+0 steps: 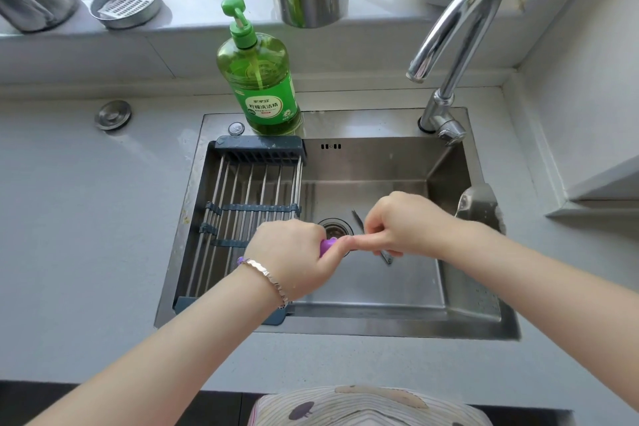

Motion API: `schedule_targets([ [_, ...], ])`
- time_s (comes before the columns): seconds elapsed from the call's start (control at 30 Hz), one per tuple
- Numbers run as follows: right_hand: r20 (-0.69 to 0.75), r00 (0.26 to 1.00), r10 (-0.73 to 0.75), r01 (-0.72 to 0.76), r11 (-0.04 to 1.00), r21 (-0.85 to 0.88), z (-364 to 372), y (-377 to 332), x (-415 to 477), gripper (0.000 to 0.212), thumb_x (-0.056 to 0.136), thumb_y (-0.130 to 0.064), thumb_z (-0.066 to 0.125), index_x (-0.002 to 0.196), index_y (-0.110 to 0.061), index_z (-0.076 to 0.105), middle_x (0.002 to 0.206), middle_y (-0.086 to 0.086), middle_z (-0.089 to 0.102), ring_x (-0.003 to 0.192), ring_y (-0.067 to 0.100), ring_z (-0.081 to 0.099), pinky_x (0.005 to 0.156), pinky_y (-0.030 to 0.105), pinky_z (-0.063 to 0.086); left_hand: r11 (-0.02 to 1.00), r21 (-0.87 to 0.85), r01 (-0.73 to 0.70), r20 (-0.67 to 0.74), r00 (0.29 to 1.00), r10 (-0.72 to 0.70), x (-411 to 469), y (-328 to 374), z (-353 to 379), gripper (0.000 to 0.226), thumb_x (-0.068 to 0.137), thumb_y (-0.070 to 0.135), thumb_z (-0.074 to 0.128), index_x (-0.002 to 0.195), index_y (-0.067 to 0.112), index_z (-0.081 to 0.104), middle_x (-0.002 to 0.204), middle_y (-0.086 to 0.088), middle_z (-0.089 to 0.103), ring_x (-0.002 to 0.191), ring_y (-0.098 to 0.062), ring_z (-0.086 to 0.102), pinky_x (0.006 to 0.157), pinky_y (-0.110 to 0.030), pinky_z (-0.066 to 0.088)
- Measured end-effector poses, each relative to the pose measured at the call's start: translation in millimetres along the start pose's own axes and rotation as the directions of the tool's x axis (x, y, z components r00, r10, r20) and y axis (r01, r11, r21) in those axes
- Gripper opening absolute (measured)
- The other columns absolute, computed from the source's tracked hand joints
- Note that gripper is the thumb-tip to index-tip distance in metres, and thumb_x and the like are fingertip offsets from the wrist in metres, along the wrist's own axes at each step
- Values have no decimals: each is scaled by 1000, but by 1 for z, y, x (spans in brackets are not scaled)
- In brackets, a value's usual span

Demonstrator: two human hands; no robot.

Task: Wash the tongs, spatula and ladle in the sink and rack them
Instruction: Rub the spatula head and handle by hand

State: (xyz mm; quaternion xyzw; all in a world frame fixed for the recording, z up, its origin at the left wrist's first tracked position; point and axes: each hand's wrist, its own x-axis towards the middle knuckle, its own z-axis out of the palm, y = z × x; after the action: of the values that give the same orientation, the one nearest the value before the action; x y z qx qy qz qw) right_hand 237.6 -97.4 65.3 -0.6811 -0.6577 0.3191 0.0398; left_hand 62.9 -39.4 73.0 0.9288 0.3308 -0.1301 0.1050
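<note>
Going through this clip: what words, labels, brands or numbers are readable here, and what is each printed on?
"柠檬洗洁精": large characters on the label of the green dish soap bottle, which stands on the sink rim.
Brand line above it, on the same label: too blurred to read.
Small print at the bottom of the label: too small to read.
Nothing else in view carries legible text.

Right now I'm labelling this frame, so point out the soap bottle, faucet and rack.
soap bottle (264, 104): head view, on its label.
faucet (467, 48): head view, on the neck.
rack (259, 149): head view, on its dark far end.
</note>
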Motion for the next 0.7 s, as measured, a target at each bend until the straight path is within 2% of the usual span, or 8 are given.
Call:
schedule_targets([
  [0.1, 51, 998, 29, -27, 999, -25, -10, 22, -6, 49, 79, -60, 55, 48, -22, 58, 49, -6, 59, 44, 3, 47, 54, 22, 41, 1000, 8, 11, 19, 1000, -11, -4, -9, -1, 54, 89, 60, 20, 57, 20, 36, 53, 5, 42, 51, -16, 45, 56, -26, 41],
  [0.17, 79, 996, 36, -36, 999, -3, -15, 45, -10, 45, 78, -57, 58, 57, -18, 67, 56, -4, 65, 47, 4, 50, 60, 25, 46, 1000, 13, 23, 38, 999, -23, -6, -14, 1, 54, 90, 60, 20, 56, 21, 35, 52, 6, 41, 50, -13, 43, 55, -25, 41],
  [0.27, 69, 997, -24, 23, 1000, 4, -14, 70, -13, 30, 76, -50, 64, 69, -23, 74, 66, -7, 68, 70, 8, 60, 78, 27, 48, 999, 24, 28, 51, 998, -29, -6, -19, 5, 55, 89, 62, 19, 58, 21, 40, 53, 6, 43, 51, -14, 46, 58, -26, 47],
  [0.37, 28, 998, -61, 59, 996, 74, -15, 79, -19, 13, 76, -38, 71, 77, -26, 75, 78, -10, 68, 87, 6, 56, 79, 20, 44, 998, 40, 39, 52, 998, -41, -5, -25, 7, 60, 86, 66, 14, 60, 21, 44, 52, 6, 44, 51, -15, 47, 61, -27, 51],
  [0.43, 17, 999, -43, 41, 993, 115, -13, 76, -19, 14, 75, -37, 72, 73, -23, 73, 76, -9, 65, 82, 6, 56, 74, 20, 44, 998, 38, 42, 59, 997, -44, -5, -27, 8, 61, 81, 67, 10, 58, 21, 42, 52, 6, 44, 49, -14, 46, 59, -26, 50],
  [0.57, -77, 997, 18, -18, 1000, 4, -3, 69, -13, 36, 70, -49, 70, 58, -17, 59, 64, -5, 58, 71, 15, 55, 66, 31, 44, 999, 14, 44, 68, 997, -45, -5, -24, 10, 59, 87, 65, 15, 58, 21, 42, 52, 5, 44, 51, -15, 46, 58, -25, 47],
  [0.63, -82, 997, -17, 24, 996, 87, -3, 73, -16, 30, 71, -45, 71, 64, -16, 68, 68, -3, 62, 76, 14, 55, 71, 31, 46, 999, 9, 50, 66, 996, -51, -6, -26, 10, 59, 86, 65, 14, 56, 21, 39, 52, 5, 43, 50, -15, 45, 55, -24, 44],
  [0.7, -14, 998, -66, 67, 988, 138, -6, 77, -18, 18, 74, -38, 72, 72, -20, 73, 75, -6, 65, 82, 9, 54, 77, 27, 45, 998, -2, 60, 78, 995, -60, -8, -27, 10, 56, 89, 62, 19, 57, 21, 39, 53, 5, 43, 50, -14, 45, 56, -24, 44],
])
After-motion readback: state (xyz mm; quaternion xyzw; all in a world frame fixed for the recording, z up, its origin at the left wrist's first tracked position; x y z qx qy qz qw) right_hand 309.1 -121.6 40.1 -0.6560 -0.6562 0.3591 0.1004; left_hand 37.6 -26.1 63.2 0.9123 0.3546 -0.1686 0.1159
